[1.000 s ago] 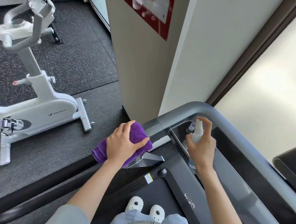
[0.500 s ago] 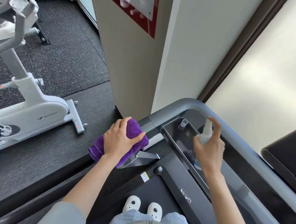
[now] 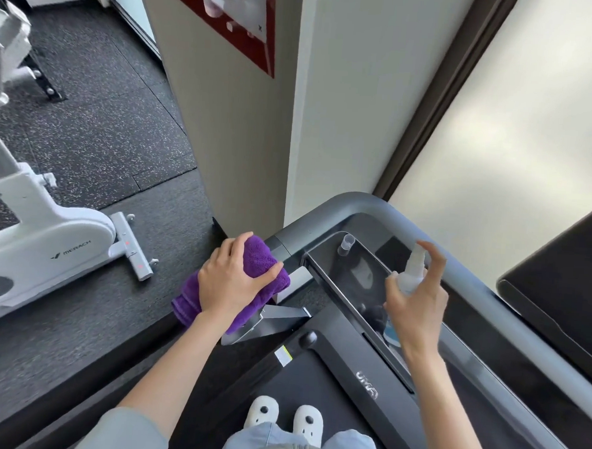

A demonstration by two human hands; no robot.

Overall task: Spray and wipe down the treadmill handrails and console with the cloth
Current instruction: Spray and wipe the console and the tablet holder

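Note:
My left hand (image 3: 231,277) grips a folded purple cloth (image 3: 262,257) and presses it onto the treadmill's left handrail, near the grey front corner of the rail (image 3: 326,214). My right hand (image 3: 419,308) holds a small clear spray bottle (image 3: 412,273) upright over the glossy black console (image 3: 350,271), with the index finger arched over the nozzle. A clear bottle cap (image 3: 346,244) stands on the console's far left corner. The grey handrail (image 3: 483,292) runs on past the console to the right.
A white exercise bike (image 3: 47,238) stands on the speckled rubber floor to the left. A beige pillar (image 3: 245,125) with a red sign rises just beyond the treadmill. A frosted window fills the right. My white shoes (image 3: 284,417) stand on the treadmill belt.
My right hand has carried the spray bottle rightward along the console, away from the cap. The left hand stays on the cloth at the handrail. The view has shifted slightly.

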